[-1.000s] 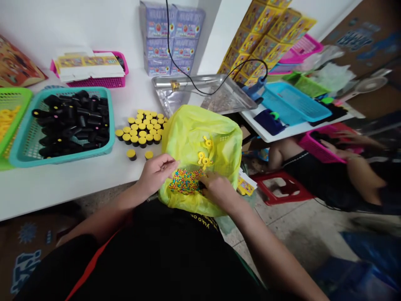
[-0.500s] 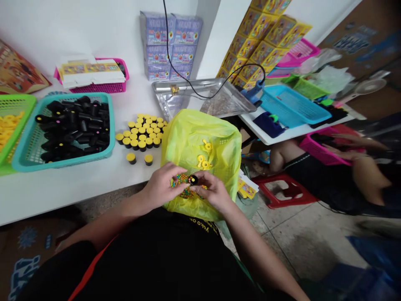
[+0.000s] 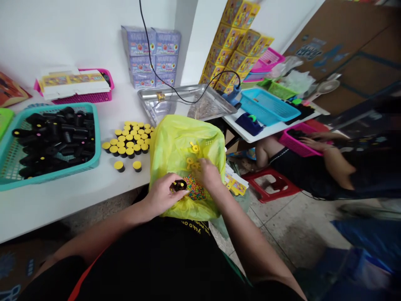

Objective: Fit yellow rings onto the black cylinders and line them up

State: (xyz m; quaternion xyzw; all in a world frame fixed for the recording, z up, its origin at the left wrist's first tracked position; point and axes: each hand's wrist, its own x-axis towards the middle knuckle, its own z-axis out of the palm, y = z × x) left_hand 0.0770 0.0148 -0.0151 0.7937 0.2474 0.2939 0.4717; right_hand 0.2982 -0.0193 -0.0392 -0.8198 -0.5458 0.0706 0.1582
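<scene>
My left hand (image 3: 163,193) is closed round a small black cup (image 3: 179,184), its open end facing up, with yellow bits showing inside. My right hand (image 3: 210,175) is over the yellow plastic bag (image 3: 166,138) that lines a basket on my lap. Its fingertips are smeared by motion beside some small yellow plastic pieces (image 3: 189,162), so their grip cannot be made out. Below them, many tiny coloured beads (image 3: 194,188) lie in the bag. Another yellow piece (image 3: 194,147) rests higher up on the bag's slope.
Yellow-topped black cups (image 3: 129,144) stand on the white table (image 3: 125,184). A teal basket (image 3: 97,144) of black parts is at left. Behind are a metal tray (image 3: 216,109), purple boxes (image 3: 152,58) and stacked yellow boxes (image 3: 232,46). At right, another person's hands (image 3: 316,144) work over a pink basket (image 3: 290,140).
My right hand has left the black cup and moved up towards the yellow pieces. My left hand keeps the cup, now turned open end up. The view has shifted right.
</scene>
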